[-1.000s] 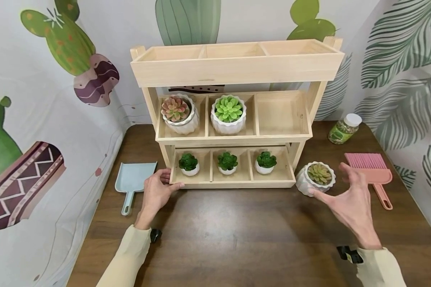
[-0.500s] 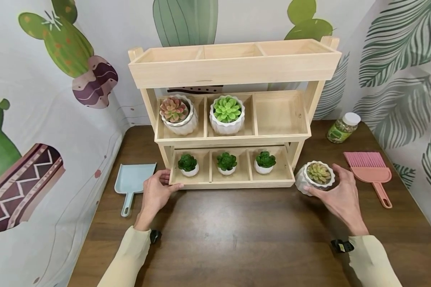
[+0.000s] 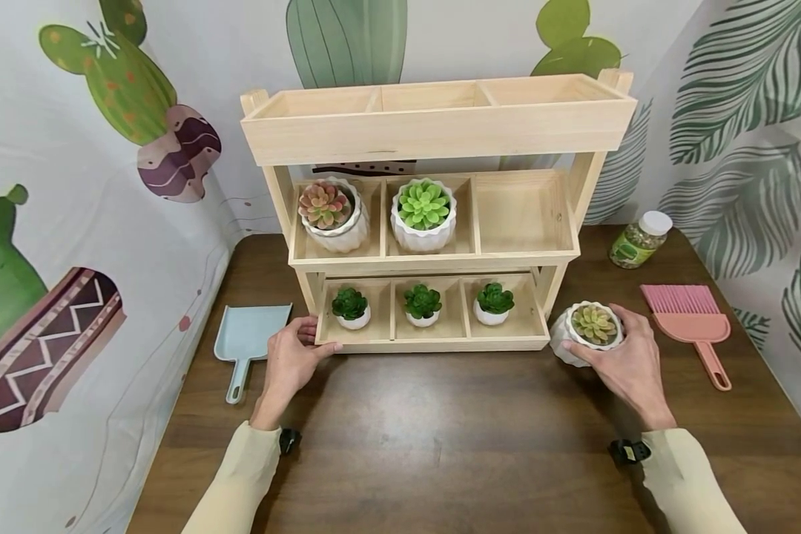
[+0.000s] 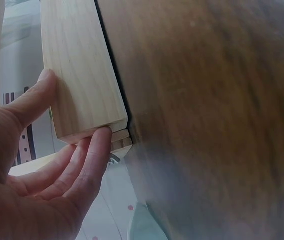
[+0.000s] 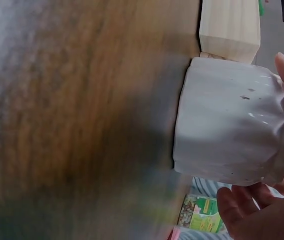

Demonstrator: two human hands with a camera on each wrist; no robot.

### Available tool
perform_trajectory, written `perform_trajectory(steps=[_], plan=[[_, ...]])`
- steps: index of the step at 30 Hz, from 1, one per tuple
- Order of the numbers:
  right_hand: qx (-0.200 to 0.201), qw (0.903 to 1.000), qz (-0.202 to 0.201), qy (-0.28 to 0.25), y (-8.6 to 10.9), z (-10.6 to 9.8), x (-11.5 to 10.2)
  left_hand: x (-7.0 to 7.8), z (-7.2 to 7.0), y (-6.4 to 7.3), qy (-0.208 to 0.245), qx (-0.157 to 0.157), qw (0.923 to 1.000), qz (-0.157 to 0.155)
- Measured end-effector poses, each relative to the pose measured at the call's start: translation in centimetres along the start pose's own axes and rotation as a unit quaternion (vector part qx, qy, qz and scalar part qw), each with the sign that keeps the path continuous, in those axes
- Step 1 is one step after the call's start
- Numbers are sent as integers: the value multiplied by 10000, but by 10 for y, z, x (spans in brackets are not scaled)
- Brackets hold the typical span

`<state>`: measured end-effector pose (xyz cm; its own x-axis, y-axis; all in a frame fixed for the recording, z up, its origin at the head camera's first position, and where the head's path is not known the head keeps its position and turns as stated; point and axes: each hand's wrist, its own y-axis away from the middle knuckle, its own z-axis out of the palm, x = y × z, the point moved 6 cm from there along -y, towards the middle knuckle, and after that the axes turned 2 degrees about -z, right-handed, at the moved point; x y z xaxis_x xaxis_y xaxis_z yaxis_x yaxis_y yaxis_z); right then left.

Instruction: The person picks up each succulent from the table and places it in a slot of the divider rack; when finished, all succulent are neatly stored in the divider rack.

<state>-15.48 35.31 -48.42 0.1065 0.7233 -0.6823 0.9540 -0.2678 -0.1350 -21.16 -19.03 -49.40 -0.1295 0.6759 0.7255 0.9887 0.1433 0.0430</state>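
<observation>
My left hand (image 3: 292,357) grips the front left corner of the wooden plant stand (image 3: 434,345), thumb along the front board and fingers against the side. Close up in the left wrist view, the fingertips (image 4: 101,135) touch the end of the bottom tray. My right hand (image 3: 630,365) holds a potted succulent (image 3: 592,326) in a white fluted pot, thumb and fingers around the rim. In the right wrist view the white pot (image 5: 232,122) is upright on the table, close beside the stand's right end.
The middle tier bears a reddish succulent (image 3: 334,215) and a bright green succulent (image 3: 423,215). Small dark green plants (image 3: 423,302) sit in the bottom tier. A blue dustpan (image 3: 250,334) lies left; a pink brush (image 3: 690,319) and a jar (image 3: 641,239) are at right.
My right hand has moved left and closed around the pot's rim, from standing apart with spread fingers. My left hand stays on the stand's corner.
</observation>
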Motion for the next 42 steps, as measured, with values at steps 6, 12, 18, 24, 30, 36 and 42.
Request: perform_trajectory(steps=[6, 12, 18, 24, 30, 36, 42], plan=[[115, 9999, 74, -68, -1, 0, 0, 0, 0, 0, 8, -6, 10000, -17], [237, 9995, 137, -140, -1, 2, 1, 0, 0, 0, -21, 9, 10000, -40], [347, 9989, 225, -202, 1, 1, 4, 0, 0, 0, -23, 15, 10000, -34], [490, 9982, 244, -259, 4, -2, 5, -1, 0, -1, -21, 18, 10000, -47], [565, 9977, 305, -218, 9, -8, 3, -1, 0, 0, -46, -3, 10000, -88], [634, 9971, 313, -271, 14, -20, -8, -1, 0, 0, -31, 3, 10000, -42], [687, 9973, 214, -145, 17, -34, -27, 0, 0, 0, -21, 7, 10000, -10]])
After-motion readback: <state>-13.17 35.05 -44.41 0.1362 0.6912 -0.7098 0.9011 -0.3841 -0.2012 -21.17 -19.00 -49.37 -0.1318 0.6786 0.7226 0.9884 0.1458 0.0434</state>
